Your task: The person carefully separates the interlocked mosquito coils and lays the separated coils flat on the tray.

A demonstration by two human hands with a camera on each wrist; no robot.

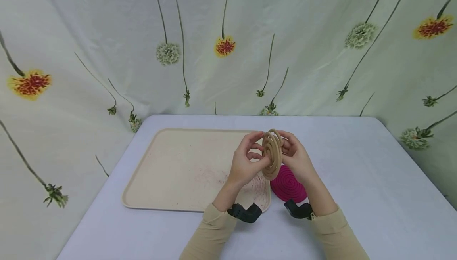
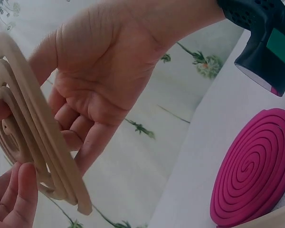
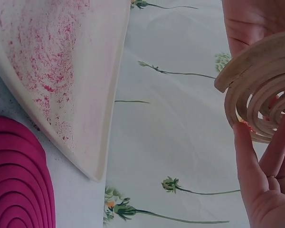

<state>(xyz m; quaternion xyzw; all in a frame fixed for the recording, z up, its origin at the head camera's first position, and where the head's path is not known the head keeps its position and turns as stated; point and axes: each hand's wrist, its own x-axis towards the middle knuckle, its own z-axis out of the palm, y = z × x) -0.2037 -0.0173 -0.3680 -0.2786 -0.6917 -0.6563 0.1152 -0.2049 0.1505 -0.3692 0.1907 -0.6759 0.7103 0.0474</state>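
Both hands hold up a beige clay coil (image 1: pixel 273 155), a flat spiral of rolled rope stood on edge above the table. Gaps show between its turns in the left wrist view, where one loose rope end hangs at the bottom. On its left side my left hand (image 1: pixel 247 159) pinches it between thumb and fingers. The right hand (image 1: pixel 295 157) grips the opposite side, its fingers partly hidden behind the coil in the head view. Below the hands a magenta clay coil (image 1: pixel 287 184) lies flat and tightly wound, beside the tray's right edge.
A cream tray (image 1: pixel 171 165) takes up the left and middle of the white table (image 1: pixel 357 173). Pink smears and crumbs mark the tray's right part. A flower-print cloth (image 1: pixel 307 54) hangs behind the table. Each wrist wears a dark camera mount (image 1: pixel 246 213).
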